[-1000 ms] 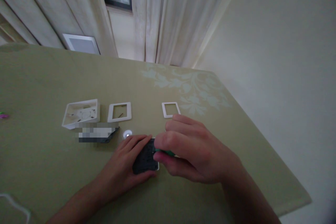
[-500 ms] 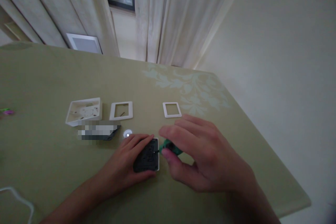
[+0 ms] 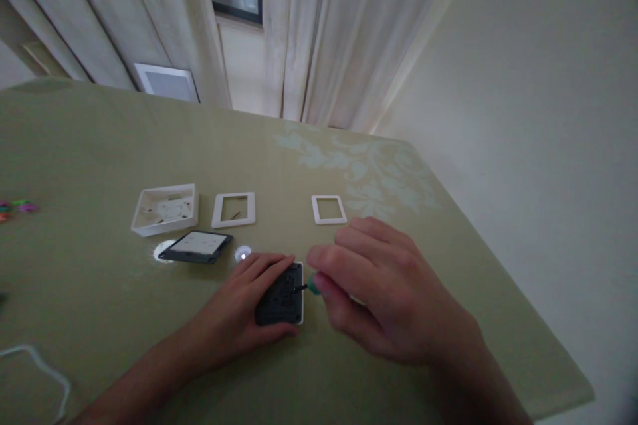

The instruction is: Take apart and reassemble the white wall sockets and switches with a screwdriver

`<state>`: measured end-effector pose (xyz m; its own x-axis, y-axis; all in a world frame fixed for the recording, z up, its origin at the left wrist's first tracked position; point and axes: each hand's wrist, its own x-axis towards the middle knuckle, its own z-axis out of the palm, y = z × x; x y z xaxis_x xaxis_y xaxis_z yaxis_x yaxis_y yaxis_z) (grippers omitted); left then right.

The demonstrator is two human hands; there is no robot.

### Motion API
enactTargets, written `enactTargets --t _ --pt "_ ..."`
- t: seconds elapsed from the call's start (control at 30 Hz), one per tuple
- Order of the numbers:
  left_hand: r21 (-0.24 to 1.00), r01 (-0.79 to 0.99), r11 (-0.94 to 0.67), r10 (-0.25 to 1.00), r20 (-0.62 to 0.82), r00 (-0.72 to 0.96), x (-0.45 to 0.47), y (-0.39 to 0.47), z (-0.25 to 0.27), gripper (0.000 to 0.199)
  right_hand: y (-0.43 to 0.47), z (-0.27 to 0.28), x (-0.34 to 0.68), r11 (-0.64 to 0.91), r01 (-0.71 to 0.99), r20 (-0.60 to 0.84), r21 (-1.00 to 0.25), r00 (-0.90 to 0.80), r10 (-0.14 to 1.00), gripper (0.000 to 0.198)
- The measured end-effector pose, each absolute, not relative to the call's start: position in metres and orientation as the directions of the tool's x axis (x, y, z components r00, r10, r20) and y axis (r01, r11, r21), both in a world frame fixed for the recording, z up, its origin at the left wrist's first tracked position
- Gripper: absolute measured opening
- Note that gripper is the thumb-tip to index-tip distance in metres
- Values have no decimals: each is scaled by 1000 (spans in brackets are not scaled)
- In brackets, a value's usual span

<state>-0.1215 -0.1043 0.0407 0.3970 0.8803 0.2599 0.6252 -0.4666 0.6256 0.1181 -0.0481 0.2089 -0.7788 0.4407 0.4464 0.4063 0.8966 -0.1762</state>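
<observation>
The fingers point(image 3: 272, 271) of my left hand point(image 3: 244, 295) are bare, as are those of my right hand point(image 3: 386, 282); my left forearm point(image 3: 154, 372) and right forearm point(image 3: 463, 348) are uncovered as far as they show.

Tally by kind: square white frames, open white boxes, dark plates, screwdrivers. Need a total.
Square white frames: 2
Open white box: 1
Dark plates: 2, one held by the left hand, one with a pale panel
Green-handled screwdriver: 1, in the right hand
Total: 6
</observation>
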Motion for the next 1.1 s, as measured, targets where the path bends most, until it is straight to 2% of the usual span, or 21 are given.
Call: enactTargets --t 0.07,0.17,0.23,0.37,0.4,0.53,0.7,0.83,0.9,1.0,1.03,1.1 --pt "631 624 -461 882 251 399 -122 -104 41 87 -49 209 119 914 335 423 -229 -811 404 18" --pt "629 624 -464 882 261 394 -122 -105 39 91 -47 208 120 856 490 480 -164 -719 503 13" --pt "628 627 -462 884 267 383 -122 -105 38 93 -46 208 120 828 547 490 -123 -692 530 17" --pt "647 602 -468 880 276 387 -122 -104 39 90 -50 210 117 903 356 419 -241 -801 428 19" --pt "651 600 -465 881 272 387 -122 -104 40 89 -51 210 116 901 352 421 -253 -799 430 20" --pt "638 629 -444 892 251 375 -122 -104 42 88 -49 209 118 827 540 485 -157 -687 541 14" --pt "630 622 -466 881 265 391 -122 -105 39 87 -48 208 119 902 363 440 -233 -788 431 25" --pt "626 629 -461 884 260 389 -122 -104 38 91 -45 206 119 807 581 511 -100 -666 543 17" --pt "623 634 -457 884 240 401 -122 -104 39 90 -45 206 118 828 537 485 -160 -688 540 16" --pt "626 630 -459 881 230 413 -121 -103 41 85 -49 207 116 891 314 427 -327 -792 436 33" --pt "628 627 -460 880 232 414 -121 -103 41 84 -50 208 115 891 302 433 -339 -791 433 32" --pt "628 624 -465 879 244 409 -121 -103 42 85 -52 209 116 864 397 478 -310 -720 503 17"
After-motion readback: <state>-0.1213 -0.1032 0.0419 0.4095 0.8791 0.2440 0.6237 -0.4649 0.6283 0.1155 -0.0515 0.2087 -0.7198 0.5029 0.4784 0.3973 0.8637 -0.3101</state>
